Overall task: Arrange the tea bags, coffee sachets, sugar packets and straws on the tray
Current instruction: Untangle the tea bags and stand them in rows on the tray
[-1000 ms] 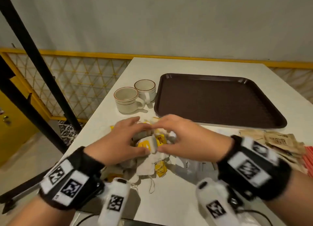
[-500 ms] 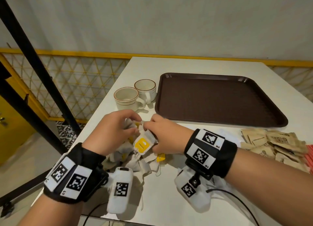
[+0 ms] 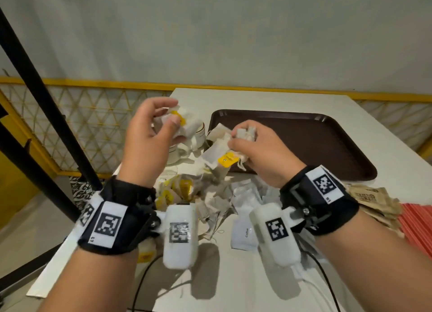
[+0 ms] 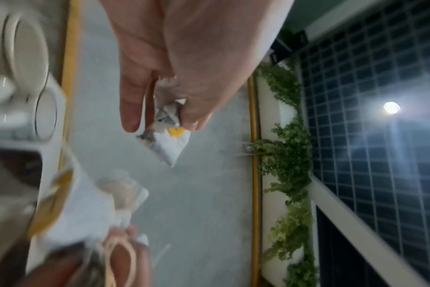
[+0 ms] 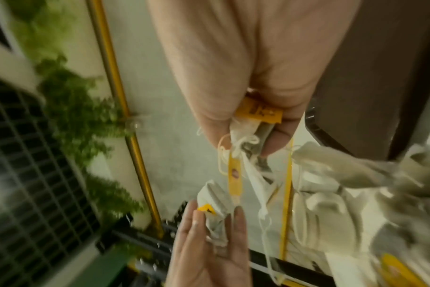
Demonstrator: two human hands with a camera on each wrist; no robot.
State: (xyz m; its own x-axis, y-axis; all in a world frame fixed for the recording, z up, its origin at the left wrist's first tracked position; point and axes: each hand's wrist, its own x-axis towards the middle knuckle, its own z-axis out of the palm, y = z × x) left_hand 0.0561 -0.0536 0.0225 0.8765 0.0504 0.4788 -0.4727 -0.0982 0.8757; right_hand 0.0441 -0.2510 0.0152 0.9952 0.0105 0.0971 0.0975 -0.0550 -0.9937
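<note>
Both hands are raised above the table, each holding tea bags. My left hand pinches a small bunch of white tea bags with a yellow tag; the left wrist view shows one bag between thumb and fingers. My right hand grips several tea bags by their tops, a yellow tag and strings dangling. More tea bags lie heaped on the table below. The brown tray sits behind the right hand, nothing visible on it.
Two white cups stand left of the tray, partly hidden by the bags. White coffee sachets lie near my right wrist, brown sugar packets and red straws at the right. A yellow mesh railing borders the table's left.
Both hands rose from the tea bag pile on the table, each lifting a bunch of bags, and drew apart. The head view tilted so the tray looks farther off.
</note>
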